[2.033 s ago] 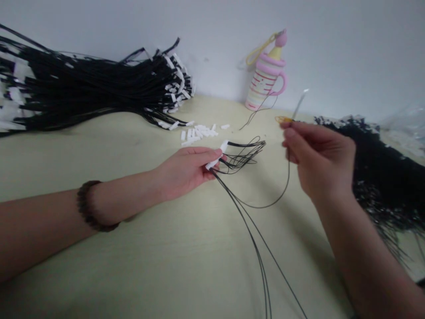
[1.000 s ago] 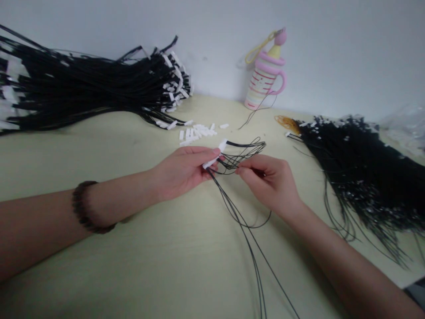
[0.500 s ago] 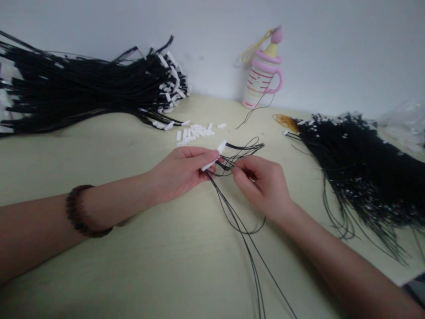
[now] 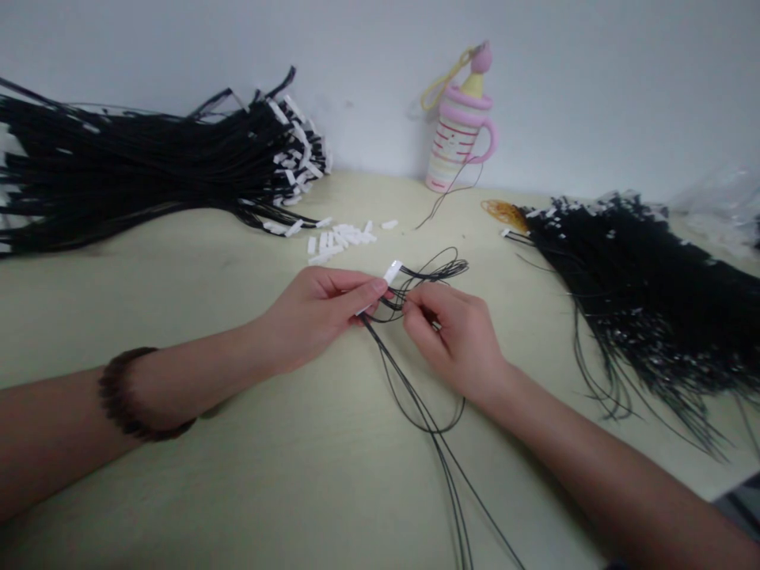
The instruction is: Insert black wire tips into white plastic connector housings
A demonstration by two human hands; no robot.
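Left hand point(image 4: 314, 321) has its thumb and fingers clamped on a flat white rectangular connector strip point(image 4: 393, 271), held up in front, mid-table. Right hand point(image 4: 457, 332) is right beside it, thumb and forefinger pinched together on what looks like a thin black wire point(image 4: 454, 422) that sags in a loop below; the fingertips hide its end, so I can't tell what shape that's in.

What changed: the right hand was off by the tangled orange loops point(image 4: 504, 212), and now it's in close to the strip, so both hands are on the same bundle. The strip also sits deeper behind the left fingers.

Further out: coiled thin black wires point(image 4: 448, 271) off the strip's far side, loose small white pieces point(image 4: 341, 237) behind, big black cable piles left point(image 4: 148, 166) and right point(image 4: 647, 293).
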